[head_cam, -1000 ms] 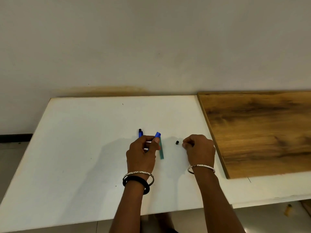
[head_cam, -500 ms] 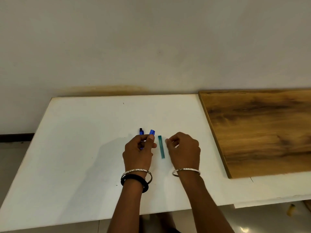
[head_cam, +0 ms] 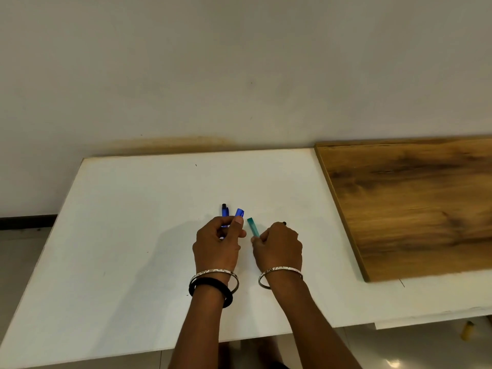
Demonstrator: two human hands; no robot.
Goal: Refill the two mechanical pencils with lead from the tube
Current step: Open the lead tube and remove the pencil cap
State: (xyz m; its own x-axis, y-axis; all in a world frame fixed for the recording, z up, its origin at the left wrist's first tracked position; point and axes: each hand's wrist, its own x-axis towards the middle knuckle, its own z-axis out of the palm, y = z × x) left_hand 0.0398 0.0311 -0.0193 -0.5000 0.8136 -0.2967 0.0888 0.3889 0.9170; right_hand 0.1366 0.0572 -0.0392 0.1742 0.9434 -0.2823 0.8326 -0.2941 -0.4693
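I see the tube (head_cam: 253,227), a slim translucent teal stick, tilted with its far end leaning left; its near end is pinched in my right hand (head_cam: 278,246), just above the white table (head_cam: 127,262). Just left of it, my left hand (head_cam: 218,245) is closed around one blue pencil (head_cam: 239,212). The other pencil (head_cam: 225,210), black-tipped, lies behind those fingers; whether they touch it I cannot tell. A small black cap (head_cam: 284,223) shows beyond the right knuckles.

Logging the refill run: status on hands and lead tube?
Left hand holds blue pencil. Right hand pinches teal lead tube. Second pencil beside. Nothing blocking.
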